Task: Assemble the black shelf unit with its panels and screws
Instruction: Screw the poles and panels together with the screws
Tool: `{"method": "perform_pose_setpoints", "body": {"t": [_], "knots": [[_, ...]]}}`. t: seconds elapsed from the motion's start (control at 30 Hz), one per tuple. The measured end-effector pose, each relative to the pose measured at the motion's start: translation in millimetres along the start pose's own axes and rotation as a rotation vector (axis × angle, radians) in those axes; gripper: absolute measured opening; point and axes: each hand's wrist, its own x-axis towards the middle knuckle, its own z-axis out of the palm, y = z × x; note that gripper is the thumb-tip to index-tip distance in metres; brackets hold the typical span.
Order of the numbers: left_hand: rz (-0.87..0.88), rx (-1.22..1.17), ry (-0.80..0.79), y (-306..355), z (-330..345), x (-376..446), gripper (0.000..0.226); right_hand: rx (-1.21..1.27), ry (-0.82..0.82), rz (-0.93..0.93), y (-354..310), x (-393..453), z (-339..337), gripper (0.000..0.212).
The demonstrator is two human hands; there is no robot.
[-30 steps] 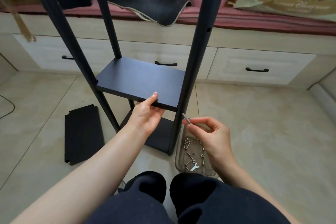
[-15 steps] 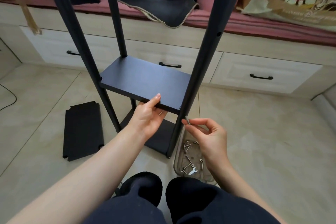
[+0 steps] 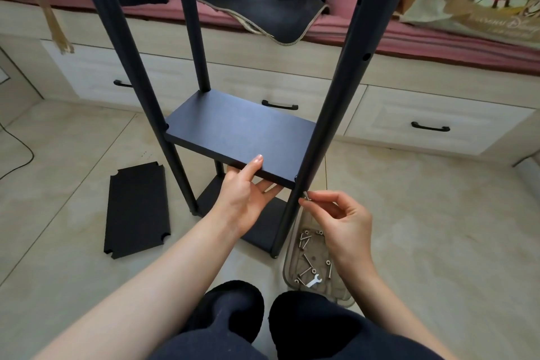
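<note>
The black shelf unit stands on the floor ahead of me with its round posts upright. A black shelf panel (image 3: 239, 134) sits between the posts, above a lower panel (image 3: 263, 225). My left hand (image 3: 245, 193) grips the upper panel's front edge, thumb on top and fingers underneath. My right hand (image 3: 342, 219) pinches a silver screw (image 3: 306, 195) right at the near right post (image 3: 330, 117), just below the panel's corner. Loose screws and a small wrench (image 3: 314, 280) lie in a clear tray (image 3: 289, 269) on the floor under my right wrist.
A spare black panel (image 3: 137, 210) lies flat on the tiled floor at the left. Behind the unit runs a bed base with drawers (image 3: 432, 123), bedding and dark cloth on top. A cable (image 3: 20, 158) trails at the far left. My knees fill the bottom of the view.
My right hand has brought the screw up and left to the near right post. My left hand keeps its hold on the panel edge.
</note>
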Motion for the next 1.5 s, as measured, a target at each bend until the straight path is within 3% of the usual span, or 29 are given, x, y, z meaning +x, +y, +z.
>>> {"method": "perform_pose_setpoints", "body": {"t": [0.77, 0.87, 0.93, 1.03, 1.13, 1.2, 1.5], "knots": [[-0.004, 0.023, -0.014, 2.4, -1.1, -2.3, 0.037, -0.085, 0.026, 0.027, 2.7, 9.6, 2.8, 0.016], [-0.008, 0.021, -0.012, 2.6, -1.9, -1.4, 0.037, -0.069, -0.003, 0.106, 4.9, 14.8, 1.2, 0.029], [-0.011, 0.014, -0.018, 2.6, -2.4, -1.0, 0.035, -0.015, -0.062, 0.204, 7.7, 24.4, -2.6, 0.052], [-0.014, 0.009, -0.034, 2.9, -2.8, -0.9, 0.032, 0.152, -0.279, 0.341, 10.0, 44.6, -7.7, 0.077], [-0.019, 0.009, -0.031, 3.5, -3.2, -0.7, 0.031, 0.234, -0.553, 0.348, 11.1, 60.2, -9.6, 0.067], [-0.019, 0.017, -0.033, 4.6, -3.8, -0.7, 0.03, 0.268, -0.643, 0.36, 12.3, 65.5, -10.4, 0.063], [-0.028, 0.011, -0.026, 8.4, -5.4, -0.5, 0.037, 0.383, -0.638, 0.396, 25.3, 63.5, 0.0, 0.052]]}}
